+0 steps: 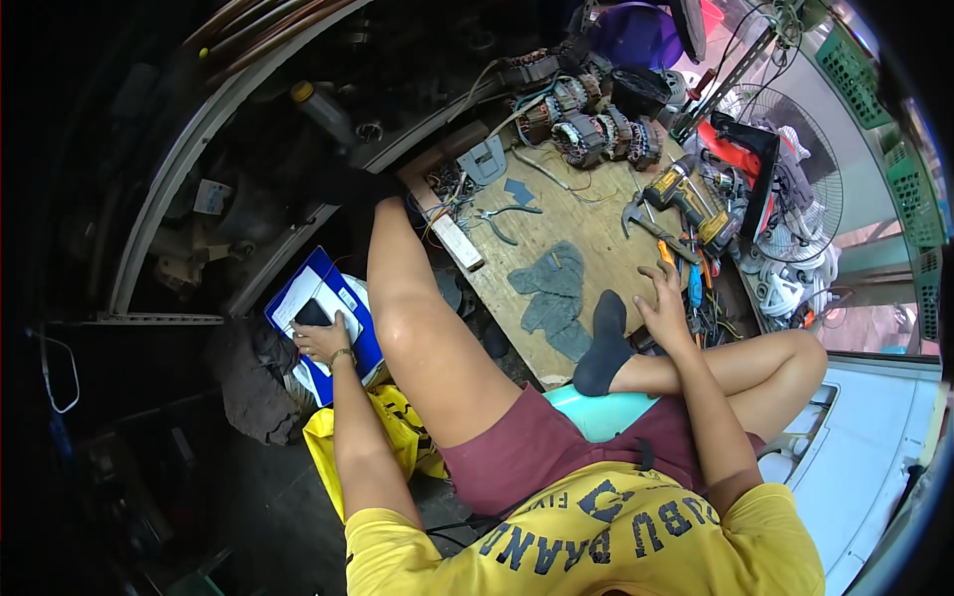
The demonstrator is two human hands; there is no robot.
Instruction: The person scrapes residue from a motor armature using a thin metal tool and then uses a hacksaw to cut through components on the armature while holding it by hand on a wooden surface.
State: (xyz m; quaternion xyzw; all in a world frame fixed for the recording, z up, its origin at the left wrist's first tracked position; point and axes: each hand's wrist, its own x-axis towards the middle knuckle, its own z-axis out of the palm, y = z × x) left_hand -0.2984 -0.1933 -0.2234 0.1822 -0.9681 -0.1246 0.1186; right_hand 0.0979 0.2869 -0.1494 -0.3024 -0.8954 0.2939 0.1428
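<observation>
At the left, my left hand (326, 344) has its thumb and fingers about a dark phone (313, 315). Under the phone lie white papers (296, 295) and a blue folder (343, 280). My right hand (664, 308) is in the air with fingers apart and nothing in it, above my raised foot in a dark sock (602, 356). Close to it lie a hammer (658, 230), a yellow and black cordless drill (693, 204) and a blue-handled tool (695, 286). Grey cloth gloves (553, 296) rest on the wooden board (502, 288).
Several copper-wound motor stators (586, 134) stand at the board's far end. Pliers (509, 221) lie near its left edge, by a box of small parts (452, 186). A fan (810, 159) and white plastic parts (795, 278) are at the right. A yellow bag (393, 422) sits by my left arm.
</observation>
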